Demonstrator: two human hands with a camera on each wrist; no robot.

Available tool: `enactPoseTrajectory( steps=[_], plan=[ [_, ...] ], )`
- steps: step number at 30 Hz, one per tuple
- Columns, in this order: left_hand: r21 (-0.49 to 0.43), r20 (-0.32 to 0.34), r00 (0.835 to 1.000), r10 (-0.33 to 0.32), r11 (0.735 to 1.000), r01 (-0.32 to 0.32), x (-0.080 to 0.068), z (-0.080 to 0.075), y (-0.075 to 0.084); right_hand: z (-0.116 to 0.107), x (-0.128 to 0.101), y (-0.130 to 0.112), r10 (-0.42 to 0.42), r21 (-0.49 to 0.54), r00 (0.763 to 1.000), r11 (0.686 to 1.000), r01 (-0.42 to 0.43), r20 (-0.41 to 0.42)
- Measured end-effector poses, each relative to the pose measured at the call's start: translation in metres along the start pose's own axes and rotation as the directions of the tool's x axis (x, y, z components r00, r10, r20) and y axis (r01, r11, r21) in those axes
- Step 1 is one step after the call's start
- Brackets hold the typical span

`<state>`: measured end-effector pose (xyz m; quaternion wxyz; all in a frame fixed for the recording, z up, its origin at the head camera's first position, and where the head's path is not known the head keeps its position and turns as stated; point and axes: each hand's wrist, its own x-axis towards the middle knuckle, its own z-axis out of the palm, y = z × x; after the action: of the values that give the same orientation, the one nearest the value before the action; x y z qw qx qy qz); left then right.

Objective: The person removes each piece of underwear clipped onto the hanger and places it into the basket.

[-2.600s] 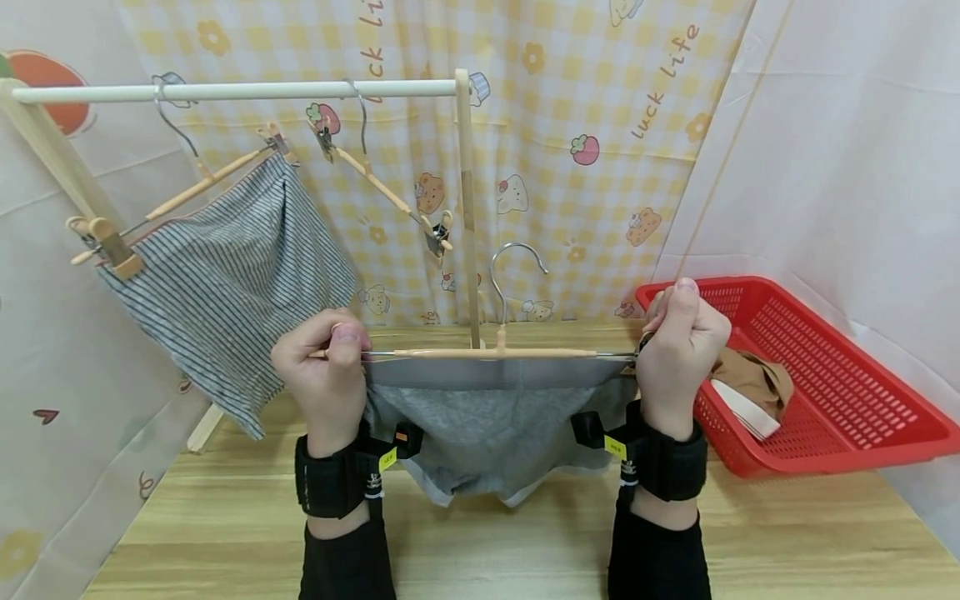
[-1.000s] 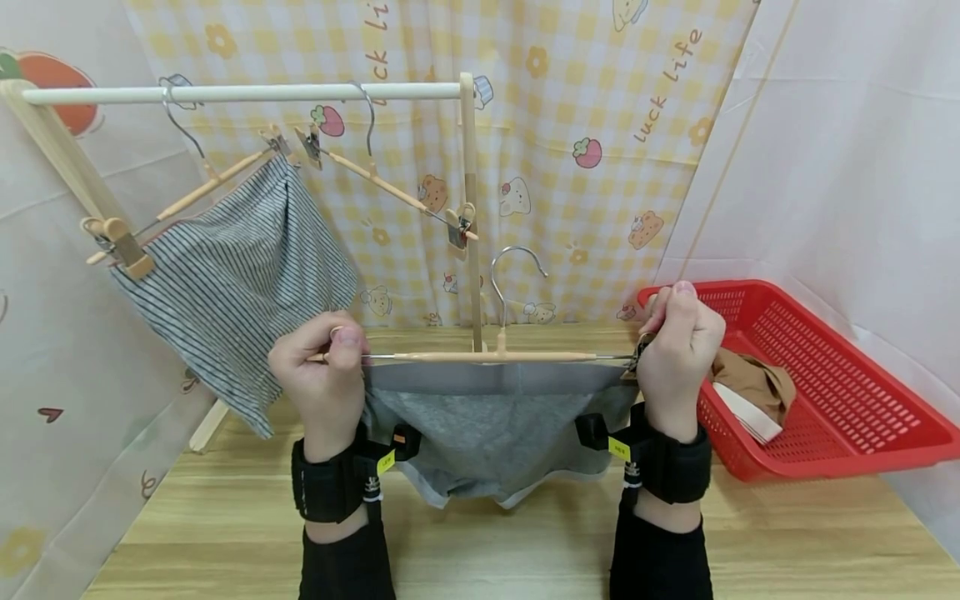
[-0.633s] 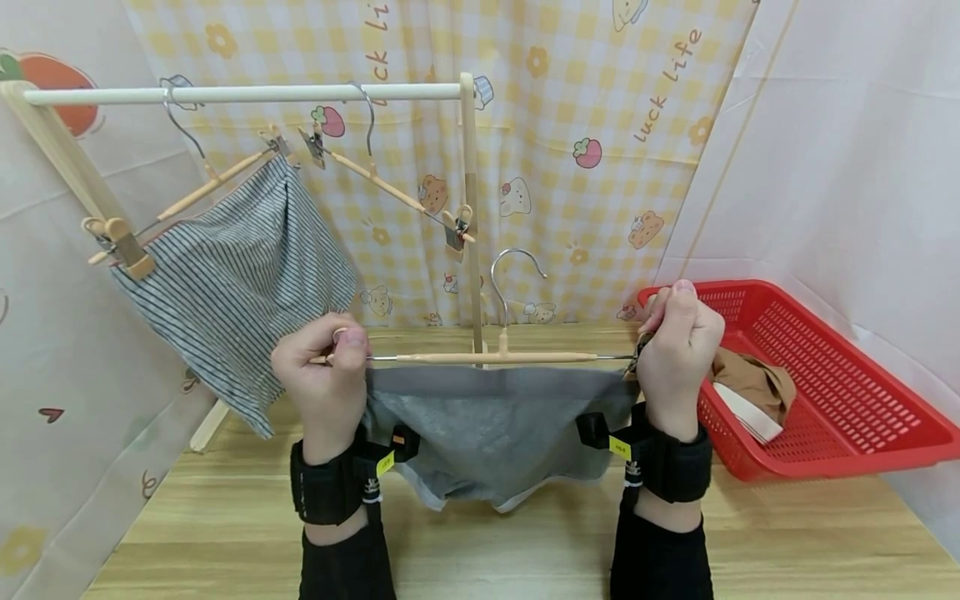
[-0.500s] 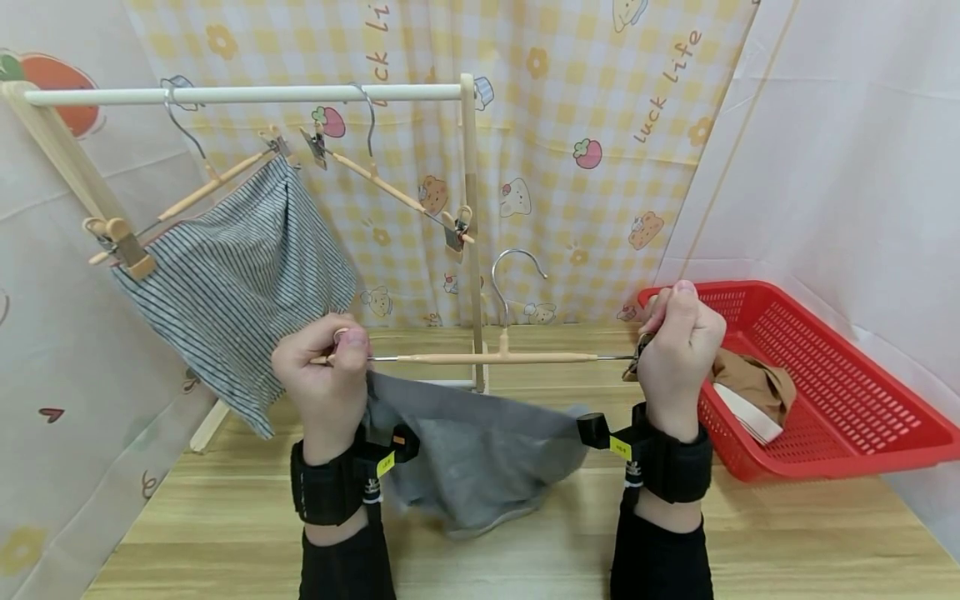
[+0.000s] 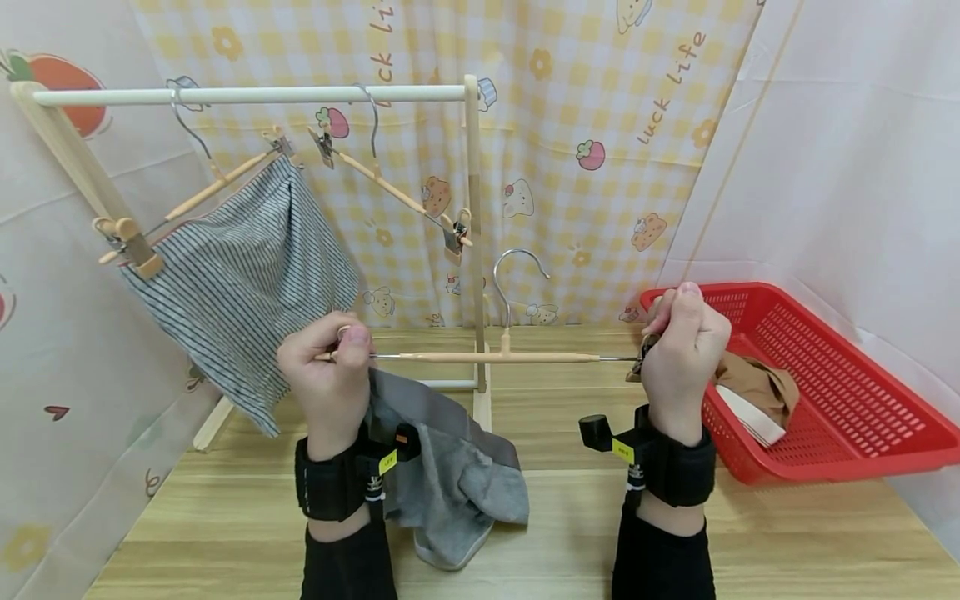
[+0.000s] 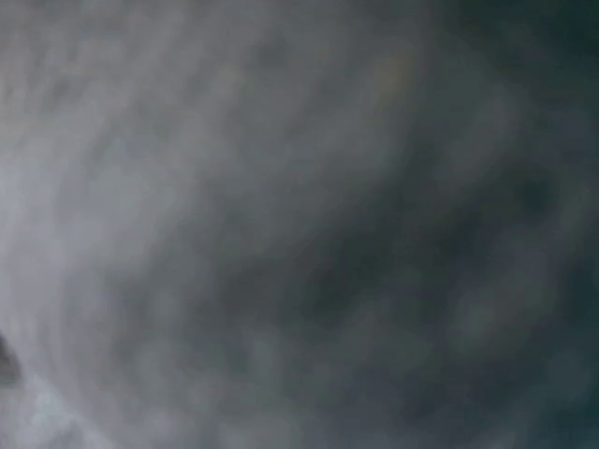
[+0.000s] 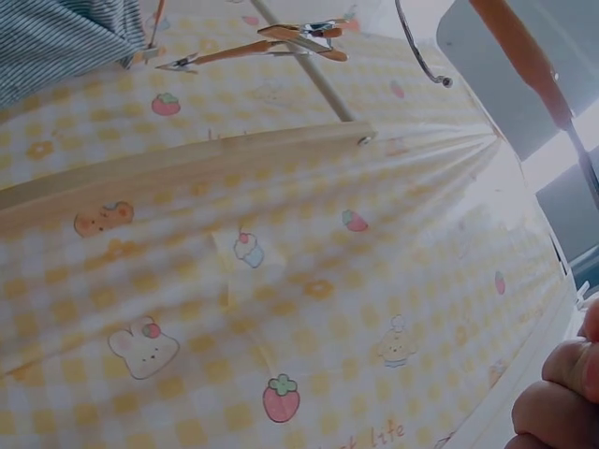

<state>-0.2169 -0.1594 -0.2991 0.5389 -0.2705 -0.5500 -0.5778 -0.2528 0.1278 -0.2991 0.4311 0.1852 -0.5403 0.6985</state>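
Note:
A wooden clip hanger (image 5: 495, 357) with a metal hook is held level above the table between both hands. My left hand (image 5: 337, 358) pinches its left clip, where one corner of the grey shorts (image 5: 450, 475) still hangs. The rest of the shorts droops down past my left wrist onto the table. My right hand (image 5: 667, 333) pinches the right clip, which has no cloth in it. The left wrist view is filled by blurred grey fabric (image 6: 281, 224). In the right wrist view, the hanger bar (image 7: 524, 56) runs along the top right and my fingers (image 7: 562, 393) show in the corner.
A wooden rack (image 5: 247, 94) stands behind, carrying striped shorts (image 5: 240, 275) on one hanger and an empty clip hanger (image 5: 390, 192). A red basket (image 5: 862, 433) at the right holds a tan garment (image 5: 757, 379). The wooden table (image 5: 787, 533) lies below.
The right end of the grey shorts has come off the right clip and dropped; the shorts now hang only from the left clip. Both hands have stayed where they were on the hanger.

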Motion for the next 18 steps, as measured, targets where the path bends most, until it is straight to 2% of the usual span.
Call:
enactPoseTrajectory(
  steps=[8, 10, 12, 15, 18],
  plan=[
    [0.05, -0.023, 0.999, -0.029, 0.998, 0.03, 0.0, -0.001, -0.003, 0.0, 0.001, -0.004, -0.011, 0.027, 1.0, 1.0, 0.011, 0.0],
    [0.054, -0.043, 0.998, -0.035, 0.998, 0.037, 0.001, -0.001, -0.005, -0.001, 0.002, -0.006, 0.004, 0.049, 0.999, 0.999, -0.006, 0.036],
    [0.027, -0.078, 0.996, -0.033, 0.999, 0.036, 0.001, 0.0, -0.007, -0.004, 0.002, -0.008, 0.04, 0.094, 0.993, 0.994, -0.05, 0.109],
    [-0.031, -0.15, 0.989, -0.015, 0.999, 0.01, 0.002, 0.001, -0.011, -0.01, 0.004, -0.01, 0.106, 0.137, 0.958, 0.98, -0.146, 0.265],
    [-0.075, -0.221, 0.975, 0.01, 0.997, -0.027, 0.003, 0.002, -0.014, -0.017, 0.006, -0.011, 0.172, 0.109, 0.888, 0.965, -0.239, 0.426]
  ],
)
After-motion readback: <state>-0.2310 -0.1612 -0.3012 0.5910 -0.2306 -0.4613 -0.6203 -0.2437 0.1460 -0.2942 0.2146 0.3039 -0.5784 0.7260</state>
